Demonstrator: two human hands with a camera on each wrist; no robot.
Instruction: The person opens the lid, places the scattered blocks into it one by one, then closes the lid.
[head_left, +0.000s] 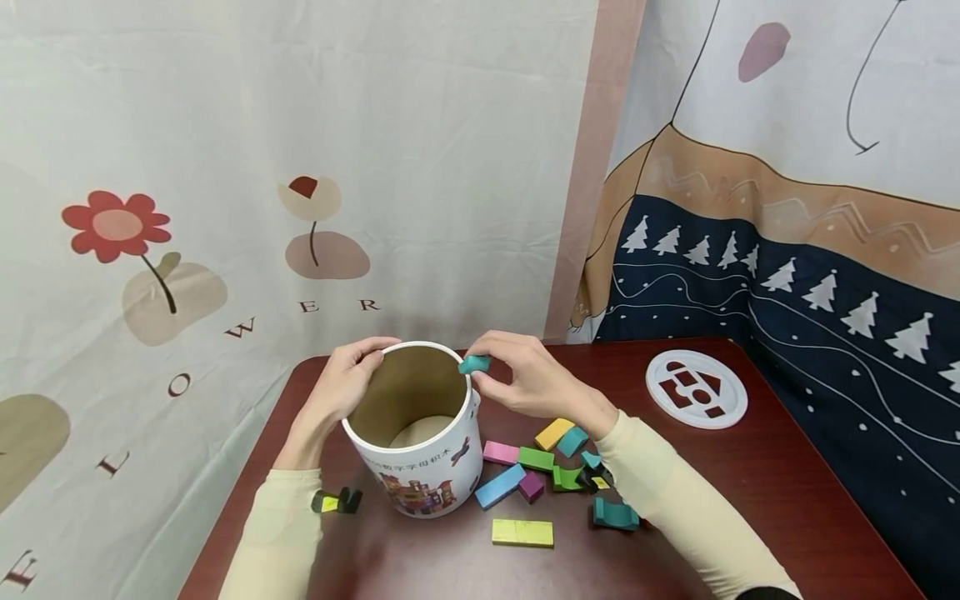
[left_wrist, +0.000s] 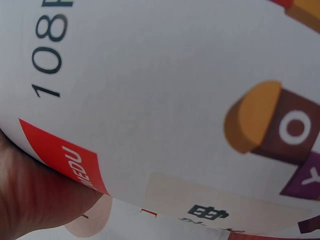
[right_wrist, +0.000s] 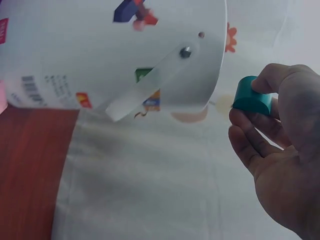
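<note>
A white bucket (head_left: 416, 490) with printed toy-block pictures stands on the table, its mouth turned up and its pale bottom visible inside. My left hand (head_left: 339, 385) holds it by the rim on the left side; in the left wrist view, part of that hand (left_wrist: 42, 197) lies against the printed wall. Between the thumb and fingers of my right hand (head_left: 528, 377), a teal half-round block (head_left: 474, 364) is pinched at the right side of the rim. The right wrist view shows the block's curved face and flat end beside the bucket's mouth.
Several loose blocks lie right of the bucket, among them a pink block (head_left: 501, 452), a blue block (head_left: 500, 487), a yellow block (head_left: 522, 532) and a teal arch (head_left: 615, 514). Black pieces (head_left: 348, 500) sit at its left. A white lid (head_left: 735, 398) with shaped holes lies at the back right.
</note>
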